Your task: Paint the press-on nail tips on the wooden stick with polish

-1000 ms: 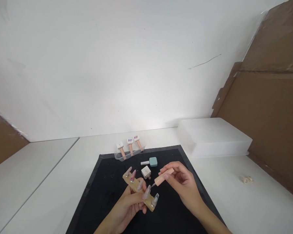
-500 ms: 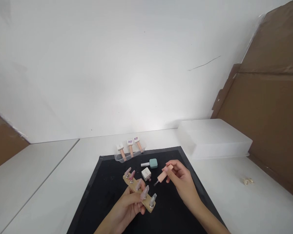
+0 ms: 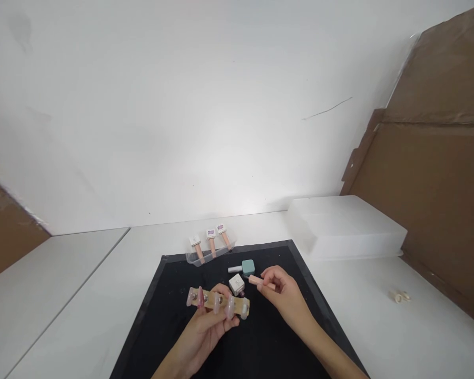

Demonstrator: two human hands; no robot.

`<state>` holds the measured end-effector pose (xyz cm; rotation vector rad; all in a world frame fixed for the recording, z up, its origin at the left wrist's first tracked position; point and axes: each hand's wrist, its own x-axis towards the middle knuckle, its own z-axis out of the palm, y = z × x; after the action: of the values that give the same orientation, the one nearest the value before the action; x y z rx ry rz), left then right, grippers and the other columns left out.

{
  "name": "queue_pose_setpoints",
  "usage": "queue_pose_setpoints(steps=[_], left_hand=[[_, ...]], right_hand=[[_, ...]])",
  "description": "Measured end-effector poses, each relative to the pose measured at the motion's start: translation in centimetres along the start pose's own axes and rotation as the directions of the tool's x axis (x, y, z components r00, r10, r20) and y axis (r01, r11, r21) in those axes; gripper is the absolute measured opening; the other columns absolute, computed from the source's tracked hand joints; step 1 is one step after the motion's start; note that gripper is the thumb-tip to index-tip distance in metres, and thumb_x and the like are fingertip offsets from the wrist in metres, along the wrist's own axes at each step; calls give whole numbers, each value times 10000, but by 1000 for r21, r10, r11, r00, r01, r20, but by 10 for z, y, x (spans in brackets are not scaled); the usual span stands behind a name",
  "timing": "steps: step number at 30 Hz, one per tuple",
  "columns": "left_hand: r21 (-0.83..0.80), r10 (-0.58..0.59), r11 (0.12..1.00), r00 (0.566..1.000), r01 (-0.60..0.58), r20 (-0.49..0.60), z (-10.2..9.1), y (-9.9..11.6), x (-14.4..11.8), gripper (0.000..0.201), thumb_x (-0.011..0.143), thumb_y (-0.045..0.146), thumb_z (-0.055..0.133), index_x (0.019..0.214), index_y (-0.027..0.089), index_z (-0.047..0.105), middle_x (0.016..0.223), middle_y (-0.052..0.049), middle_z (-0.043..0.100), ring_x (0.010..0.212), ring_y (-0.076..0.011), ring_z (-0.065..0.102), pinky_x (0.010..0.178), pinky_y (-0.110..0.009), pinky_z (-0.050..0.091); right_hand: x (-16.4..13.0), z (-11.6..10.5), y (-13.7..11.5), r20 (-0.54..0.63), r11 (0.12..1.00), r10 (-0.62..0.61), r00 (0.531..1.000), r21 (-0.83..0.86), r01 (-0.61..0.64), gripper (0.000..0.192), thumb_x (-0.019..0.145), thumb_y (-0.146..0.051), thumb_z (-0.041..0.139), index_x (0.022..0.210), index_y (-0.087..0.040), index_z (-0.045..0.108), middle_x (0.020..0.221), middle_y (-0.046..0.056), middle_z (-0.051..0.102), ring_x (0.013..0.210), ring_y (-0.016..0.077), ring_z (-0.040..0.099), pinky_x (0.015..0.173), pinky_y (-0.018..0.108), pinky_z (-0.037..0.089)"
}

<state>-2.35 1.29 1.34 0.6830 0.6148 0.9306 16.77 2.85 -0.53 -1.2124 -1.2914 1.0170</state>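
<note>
My left hand (image 3: 205, 334) is closed round a wooden nail-tip stand (image 3: 210, 300) that carries several false nails (image 3: 230, 307) in pale and pink tones, one of them a deeper pink. Between the fingers of my right hand (image 3: 282, 289) is a peach nail polish brush cap (image 3: 256, 280), its brush pointing left. Just left of the cap lies a white square nail polish bottle (image 3: 237, 284), its dark neck toward me. A teal bottle with a white cap (image 3: 248, 267) rests behind it, close to the brush tip.
A clear tray (image 3: 211, 257) at the mat's back edge holds three white bottles with peach caps. My hands are over the black mat (image 3: 158, 316). A white plastic box (image 3: 347, 226) stands at back right, with small cream rings (image 3: 398, 296) nearer me.
My left hand has tilted the stand, so it lies more level and its nails point downward in view. The brush cap has turned from pointing down-left to pointing left.
</note>
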Motion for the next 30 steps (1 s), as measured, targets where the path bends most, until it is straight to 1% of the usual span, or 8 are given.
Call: queue_pose_setpoints(steps=[2, 5, 8, 11, 13, 17, 25, 30], left_hand=[[-8, 10, 1000, 1000, -10, -1, 0, 1, 0, 103, 736, 83, 630, 773, 172, 596, 779, -12, 603, 745, -111, 572, 704, -245, 468], [-37, 20, 999, 999, -21, -38, -2, 4, 1, 119, 725, 103, 652, 813, 173, 611, 730, -5, 601, 688, -97, 565, 677, -228, 482], [-95, 35, 994, 991, -48, -127, -5, 9, 1, 211, 672, 110, 705, 852, 179, 620, 697, 13, 587, 618, -76, 546, 650, -210, 497], [-145, 48, 986, 970, -84, -238, -5, 14, 1, 309, 611, 90, 740, 880, 190, 624, 671, 30, 568, 556, -65, 524, 611, -204, 513], [-161, 57, 981, 960, -104, -274, -4, 16, 1, 340, 597, 65, 734, 893, 191, 625, 665, 33, 559, 535, -63, 518, 589, -203, 520], [-175, 62, 978, 962, -112, -268, -3, 17, 2, 343, 611, 23, 690, 906, 186, 625, 665, 32, 547, 507, -55, 507, 582, -206, 530], [-149, 50, 984, 959, -95, -278, -3, 16, 2, 344, 629, 21, 667, 931, 179, 615, 653, 33, 554, 527, -69, 533, 581, -203, 525], [-150, 33, 986, 960, -78, -279, -3, 16, 2, 357, 605, 37, 700, 922, 180, 618, 670, 34, 571, 542, -68, 539, 585, -198, 517]], right_hand=[[1, -1, 1, 4, 998, 6, 1000, -58, -6, 190, 650, -144, 594, 575, -200, 428, 739, 6, 524, 662, 157, 519, 569, 245, 391], [1, -2, 3, 41, 990, 39, 998, -138, -33, 221, 636, -110, 559, 562, -213, 379, 618, -28, 488, 557, 136, 478, 507, 231, 353], [-1, -2, 2, 86, 978, 66, 994, -205, -47, 256, 658, -117, 546, 555, -223, 337, 534, -54, 453, 504, 126, 455, 483, 220, 343], [-4, -3, -1, 126, 962, 91, 988, -266, -55, 302, 680, -152, 567, 527, -222, 317, 495, -64, 414, 483, 116, 418, 461, 210, 321], [-5, -4, -3, 139, 951, 104, 985, -304, -58, 325, 683, -168, 581, 510, -219, 309, 490, -69, 379, 477, 109, 377, 449, 206, 293], [-6, -4, -5, 145, 929, 112, 983, -366, -52, 338, 676, -165, 587, 495, -210, 305, 524, -67, 341, 505, 106, 326, 465, 212, 260], [-7, 0, -10, 146, 907, 129, 981, -418, -57, 373, 716, -258, 586, 471, -206, 309, 535, -48, 375, 513, 116, 351, 477, 230, 272], [-9, -1, -12, 160, 908, 160, 974, -411, -82, 401, 718, -299, 609, 453, -206, 323, 476, -55, 374, 462, 104, 345, 430, 218, 257]])
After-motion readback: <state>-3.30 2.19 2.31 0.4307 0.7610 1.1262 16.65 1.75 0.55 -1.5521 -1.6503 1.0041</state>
